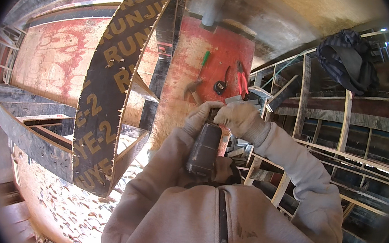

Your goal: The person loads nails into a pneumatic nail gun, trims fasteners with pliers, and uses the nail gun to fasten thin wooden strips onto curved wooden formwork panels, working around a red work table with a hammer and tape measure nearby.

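Where the left hand (198, 115) and the right hand (239, 118) come close together, a dark oblong thing (204, 149) sits just on the near side of them, in front of the person's chest; its kind and what it rests on cannot be told. Both hands wear pale gloves, their fingers curled inward, and whether they grip anything between them cannot be made out.

Just beyond the left hand lies a hammer-like tool (192, 90), with a green-handled tool (205, 57) farther off. To the right of these is a dark tape measure (219, 87), then a pair of red-handled pliers (242, 81) near the right edge of the red-stained board (191, 40) that carries them. Grey flat pieces (245, 101) are heaped just beyond the right hand, and a grey pipe (216, 3) stands at the board's far end.

Well to the left, a tall dark panel (106, 79) with yellowish lettering curves across the view; near its foot, wood scraps (72, 203) cover brightly lit ground. On the right, a striped dark cloth (347, 61) hangs on the far part of a wooden framework (346, 121). A pale, zipped top (184, 220) fills the near middle.
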`<state>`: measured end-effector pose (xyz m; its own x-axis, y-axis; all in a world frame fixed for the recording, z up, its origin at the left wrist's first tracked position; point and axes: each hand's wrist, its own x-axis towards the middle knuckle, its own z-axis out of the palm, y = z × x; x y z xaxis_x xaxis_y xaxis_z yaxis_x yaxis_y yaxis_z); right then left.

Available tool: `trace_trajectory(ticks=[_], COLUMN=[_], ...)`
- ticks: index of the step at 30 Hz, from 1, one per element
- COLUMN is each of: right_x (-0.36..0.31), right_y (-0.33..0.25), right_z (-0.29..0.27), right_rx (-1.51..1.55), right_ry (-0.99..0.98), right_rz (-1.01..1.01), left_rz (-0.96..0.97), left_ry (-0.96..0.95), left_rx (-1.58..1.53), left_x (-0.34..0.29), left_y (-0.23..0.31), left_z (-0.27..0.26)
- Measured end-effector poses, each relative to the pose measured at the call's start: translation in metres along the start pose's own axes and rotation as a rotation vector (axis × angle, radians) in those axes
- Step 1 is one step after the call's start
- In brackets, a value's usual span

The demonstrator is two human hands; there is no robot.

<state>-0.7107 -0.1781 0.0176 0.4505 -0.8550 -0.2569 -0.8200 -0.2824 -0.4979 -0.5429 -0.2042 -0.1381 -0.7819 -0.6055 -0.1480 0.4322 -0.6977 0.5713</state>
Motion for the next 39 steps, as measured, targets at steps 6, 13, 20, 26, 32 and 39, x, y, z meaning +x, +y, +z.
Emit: trace_trajectory(ticks=[6,13,20,26,32,39], right_x=[-0.007,-0.013,-0.011,0.003,0.018,-0.003], right_y=[0.007,0.03,0.042,0.02,0.008,0.027], right_z=[0.0,0.007,0.015,0.006,0.002,0.023], right_rx=[0.491,0.699,0.644,0.338,0.999,0.936], right_ry=[0.466,0.224,0.239,0.125,0.161,0.246], right_rz=[0.042,0.264,0.209,0.208,0.815,0.622], left_rz=[-0.012,-0.028,-0.023,-0.049,-0.122,-0.02], left_ry=[-0.036,0.001,0.019,-0.021,0.0,0.03], left_rx=[-0.046,-0.031,0.079,0.025,0.137,0.451], left_x=[-0.002,0.001,0.0,0.003,0.006,0.019], left_y=[0.005,0.002,0.004,0.007,0.009,0.0], left_z=[0.0,-0.003,-0.003,-0.004,-0.009,-0.022])
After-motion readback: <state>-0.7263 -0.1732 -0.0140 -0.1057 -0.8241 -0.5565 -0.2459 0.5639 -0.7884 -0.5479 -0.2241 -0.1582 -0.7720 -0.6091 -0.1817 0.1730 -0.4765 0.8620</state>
